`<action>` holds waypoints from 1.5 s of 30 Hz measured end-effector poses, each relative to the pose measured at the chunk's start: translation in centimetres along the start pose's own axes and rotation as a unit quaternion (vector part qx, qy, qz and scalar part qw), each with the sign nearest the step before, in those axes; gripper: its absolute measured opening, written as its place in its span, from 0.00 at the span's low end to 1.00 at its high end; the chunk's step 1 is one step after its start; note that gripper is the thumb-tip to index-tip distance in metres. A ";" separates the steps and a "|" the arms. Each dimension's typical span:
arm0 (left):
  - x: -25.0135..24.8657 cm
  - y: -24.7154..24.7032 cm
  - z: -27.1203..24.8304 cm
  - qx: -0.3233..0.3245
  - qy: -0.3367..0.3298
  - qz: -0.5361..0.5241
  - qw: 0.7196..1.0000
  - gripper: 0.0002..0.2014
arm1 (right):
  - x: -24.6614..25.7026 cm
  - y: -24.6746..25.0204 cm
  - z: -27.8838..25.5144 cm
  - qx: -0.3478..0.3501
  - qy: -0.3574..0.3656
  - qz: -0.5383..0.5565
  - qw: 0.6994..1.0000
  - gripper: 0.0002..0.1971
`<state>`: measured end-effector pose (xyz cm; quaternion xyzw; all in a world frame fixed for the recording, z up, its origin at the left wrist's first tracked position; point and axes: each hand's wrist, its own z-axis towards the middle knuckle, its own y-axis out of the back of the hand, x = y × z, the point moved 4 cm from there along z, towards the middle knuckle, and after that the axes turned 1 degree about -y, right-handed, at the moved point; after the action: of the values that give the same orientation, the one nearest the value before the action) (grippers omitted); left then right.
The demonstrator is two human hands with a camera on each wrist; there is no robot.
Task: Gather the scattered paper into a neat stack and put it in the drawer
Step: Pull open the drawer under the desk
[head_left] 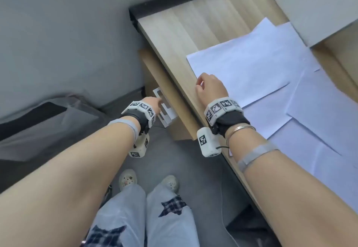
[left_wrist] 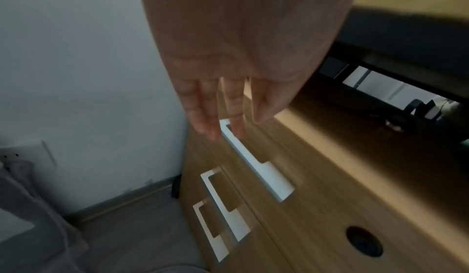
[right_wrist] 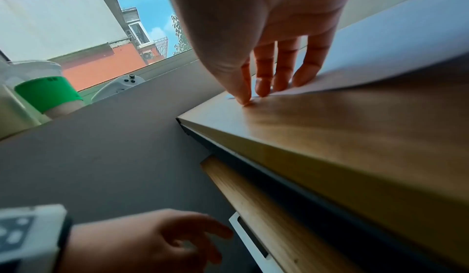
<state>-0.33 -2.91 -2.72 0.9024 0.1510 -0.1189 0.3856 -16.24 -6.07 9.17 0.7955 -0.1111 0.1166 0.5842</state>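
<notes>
Several white paper sheets (head_left: 261, 68) lie scattered and overlapping on the wooden desk (head_left: 193, 25). My right hand (head_left: 210, 86) is at the near left corner of the top sheet (right_wrist: 380, 42): its fingertips (right_wrist: 262, 90) sit on the paper and the thumb meets them at the sheet's edge, pinching the corner. Below the desk's edge stands a wooden drawer unit (left_wrist: 317, 207) with white handles (head_left: 164, 109), its drawers closed. My left hand (left_wrist: 223, 131) reaches with straight fingers toward the top handle (left_wrist: 256, 165) and holds nothing; it also shows in the right wrist view (right_wrist: 177, 237).
A white box (head_left: 319, 4) sits at the desk's back right. A grey bag (head_left: 38, 126) lies on the floor to the left. On the windowsill stand a cup with a green sleeve (right_wrist: 48, 92) and a white controller (right_wrist: 121, 84). My legs (head_left: 151, 217) are below.
</notes>
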 end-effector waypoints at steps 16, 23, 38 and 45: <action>2.6 -2.7 5.2 0.092 0.010 0.056 0.994 0.40 | 0.2 -1.3 1.7 -0.053 -0.028 -0.033 0.998 0.10; 3.1 -3.5 5.7 0.044 0.003 0.016 0.999 0.31 | 0.3 -1.6 1.8 -0.066 -0.031 -0.047 0.996 0.10; 7.0 -2.7 2.8 -0.013 0.207 -0.154 0.966 0.29 | 0.7 -1.8 1.4 -0.073 -0.044 -0.050 0.995 0.10; 8.4 -0.6 0.3 -0.101 0.202 -0.219 0.949 0.28 | 0.8 -1.8 1.3 -0.079 -0.048 -0.060 0.994 0.10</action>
<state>7.21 -1.23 -6.14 0.8087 0.4311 0.0001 0.4001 -14.80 -6.77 7.41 0.7570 -0.0998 0.0336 0.6449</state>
